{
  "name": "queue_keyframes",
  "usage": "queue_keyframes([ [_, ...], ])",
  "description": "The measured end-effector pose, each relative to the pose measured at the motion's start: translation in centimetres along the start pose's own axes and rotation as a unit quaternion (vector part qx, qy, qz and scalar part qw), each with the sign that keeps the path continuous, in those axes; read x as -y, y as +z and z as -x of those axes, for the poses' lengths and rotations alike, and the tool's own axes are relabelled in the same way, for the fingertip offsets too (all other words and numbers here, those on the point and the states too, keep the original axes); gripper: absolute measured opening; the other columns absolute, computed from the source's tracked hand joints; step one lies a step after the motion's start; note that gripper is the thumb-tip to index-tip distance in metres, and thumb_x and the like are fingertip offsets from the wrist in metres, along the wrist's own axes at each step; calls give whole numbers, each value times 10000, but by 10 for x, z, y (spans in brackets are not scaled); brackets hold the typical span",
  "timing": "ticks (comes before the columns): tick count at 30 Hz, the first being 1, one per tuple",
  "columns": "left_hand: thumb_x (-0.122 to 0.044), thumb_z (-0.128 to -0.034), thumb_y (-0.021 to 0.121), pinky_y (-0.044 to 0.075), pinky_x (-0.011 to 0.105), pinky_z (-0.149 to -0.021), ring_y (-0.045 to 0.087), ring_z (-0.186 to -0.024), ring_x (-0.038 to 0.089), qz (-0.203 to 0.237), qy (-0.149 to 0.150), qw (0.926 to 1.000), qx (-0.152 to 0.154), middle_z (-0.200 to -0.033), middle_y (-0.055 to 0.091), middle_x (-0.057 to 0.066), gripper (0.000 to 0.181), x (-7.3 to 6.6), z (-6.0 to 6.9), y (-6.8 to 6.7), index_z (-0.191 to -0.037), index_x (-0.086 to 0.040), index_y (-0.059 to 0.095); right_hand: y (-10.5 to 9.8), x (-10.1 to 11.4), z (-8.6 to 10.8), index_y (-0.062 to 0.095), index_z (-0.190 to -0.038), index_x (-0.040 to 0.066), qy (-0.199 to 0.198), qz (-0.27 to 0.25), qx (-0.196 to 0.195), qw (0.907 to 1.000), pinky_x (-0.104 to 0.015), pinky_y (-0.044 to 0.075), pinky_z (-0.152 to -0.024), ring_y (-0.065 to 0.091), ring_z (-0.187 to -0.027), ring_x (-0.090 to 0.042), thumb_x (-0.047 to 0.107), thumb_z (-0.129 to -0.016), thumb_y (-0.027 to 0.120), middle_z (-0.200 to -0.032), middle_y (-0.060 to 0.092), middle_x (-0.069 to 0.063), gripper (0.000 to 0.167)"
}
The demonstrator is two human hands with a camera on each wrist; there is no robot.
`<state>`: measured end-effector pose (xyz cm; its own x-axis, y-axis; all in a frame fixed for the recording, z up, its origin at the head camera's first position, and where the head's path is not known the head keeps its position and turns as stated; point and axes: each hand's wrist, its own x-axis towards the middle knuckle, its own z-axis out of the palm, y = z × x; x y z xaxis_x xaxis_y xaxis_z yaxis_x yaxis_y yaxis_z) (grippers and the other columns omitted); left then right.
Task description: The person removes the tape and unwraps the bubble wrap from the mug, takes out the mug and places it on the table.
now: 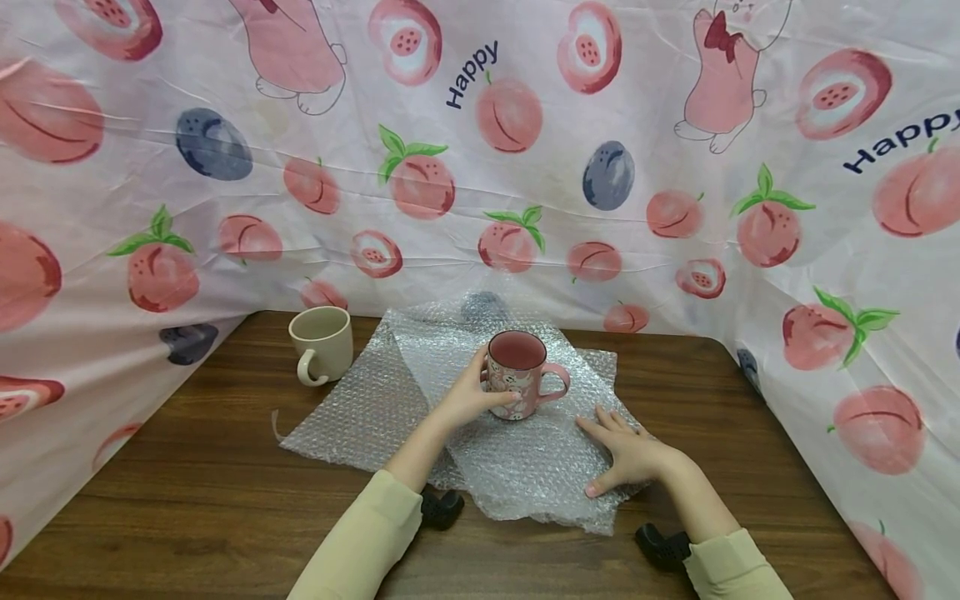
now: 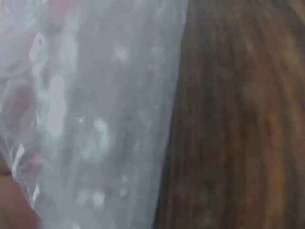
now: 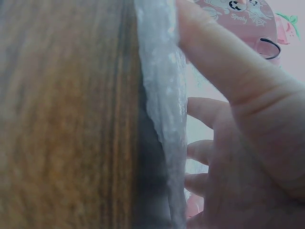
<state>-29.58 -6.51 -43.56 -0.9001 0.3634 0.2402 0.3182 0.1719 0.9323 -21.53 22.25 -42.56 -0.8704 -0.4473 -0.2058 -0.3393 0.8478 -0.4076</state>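
A pink mug (image 1: 517, 377) with a printed pattern stands upright on layered bubble wrap (image 1: 517, 475), its handle to the right. My left hand (image 1: 468, 396) grips the mug from its left side, thumb across the front. To the right of the mug, my right hand (image 1: 626, 454) rests with spread fingers on the bubble wrap. In the right wrist view the thumb (image 3: 228, 57) touches the wrap's edge, and part of the pink mug (image 3: 243, 21) shows beyond. The left wrist view is mostly blurred bubble wrap (image 2: 109, 114), with a little skin at lower left.
A cream mug (image 1: 322, 342) stands at the back left of the brown wooden table (image 1: 187, 500), close to the wrap's left edge. A peach-printed cloth (image 1: 465, 167) hangs behind the table and along both sides. Black straps with camera mounts sit at both wrists.
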Motion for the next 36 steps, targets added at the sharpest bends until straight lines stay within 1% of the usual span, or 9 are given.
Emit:
queue_keyframes([
  [3, -142, -775, 819, 423, 553, -924, 428, -1252, 359, 29, 0, 10000, -20, -1378, 440, 171, 973, 1, 0, 0, -1530, -200, 208, 0, 0, 0, 260, -1525, 110, 15, -9, 1, 10000, -734, 27, -996, -6, -1400, -466, 543, -675, 802, -1554, 34, -264, 1097],
  [7, -166, -771, 824, 451, 517, -900, 467, -1209, 330, 67, 18, 10000, -42, -1331, 468, 141, 955, 1, 0, 0, -1520, -208, 233, 0, 0, 0, 255, -1526, 109, 16, -36, 9, 10000, -736, 26, -994, -10, -1400, -464, 541, -672, 804, -1554, 26, -263, 1103],
  [12, -179, -772, 824, 470, 507, -867, 485, -1179, 324, 48, -15, 10000, -44, -1295, 471, 138, 962, 1, -1, -1, -1524, -208, 225, -1, 1, 0, 254, -1525, 103, -13, -32, 9, 10000, -742, 32, -988, -6, -1398, -470, 539, -674, 804, -1553, 29, -267, 1103],
  [16, -172, -761, 833, 481, 496, -852, 498, -1162, 311, 82, -15, 9999, -64, -1289, 480, 128, 950, 0, -1, -2, -1515, -206, 256, -2, 3, 0, 258, -1524, 99, -10, -45, 0, 10000, -739, 29, -991, -6, -1397, -471, 535, -675, 806, -1552, 30, -268, 1100],
  [21, -175, -743, 847, 478, 495, -858, 502, -1157, 311, 49, 14, 9999, -159, -1282, 495, 132, 927, -1, -1, -2, -1494, -164, 304, -2, 4, 2, 259, -1523, 97, 13, -91, 15, 10000, -741, 26, -989, -11, -1397, -472, 528, -679, 806, -1552, 24, -268, 1095],
  [28, -149, -723, 860, 500, 464, -818, 518, -1124, 310, 93, -87, 9995, -292, -1244, 490, 142, 919, 0, 0, -1, -1471, -147, 326, -1, 4, 2, 263, -1522, 96, 6, -62, -6, 10000, -741, 29, -988, -3, -1395, -477, 530, -677, 806, -1551, 30, -271, 1094],
  [31, -143, -721, 861, 507, 472, -807, 526, -1131, 324, 100, -78, 9994, -335, -1282, 488, 150, 915, 0, 0, -1, -1468, -140, 333, -1, 3, 2, 263, -1522, 98, 9, -36, -7, 10000, -743, 30, -987, -4, -1395, -477, 531, -677, 805, -1551, 29, -271, 1094],
  [36, -152, -712, 868, 479, 494, -869, 514, -1174, 328, 20, -58, 9991, -417, -1336, 498, 139, 920, -2, 0, 0, -1464, -122, 338, 0, 2, 1, 263, -1522, 100, 5, -39, -7, 10000, -744, 28, -985, -8, -1395, -476, 526, -676, 806, -1551, 25, -271, 1092],
])
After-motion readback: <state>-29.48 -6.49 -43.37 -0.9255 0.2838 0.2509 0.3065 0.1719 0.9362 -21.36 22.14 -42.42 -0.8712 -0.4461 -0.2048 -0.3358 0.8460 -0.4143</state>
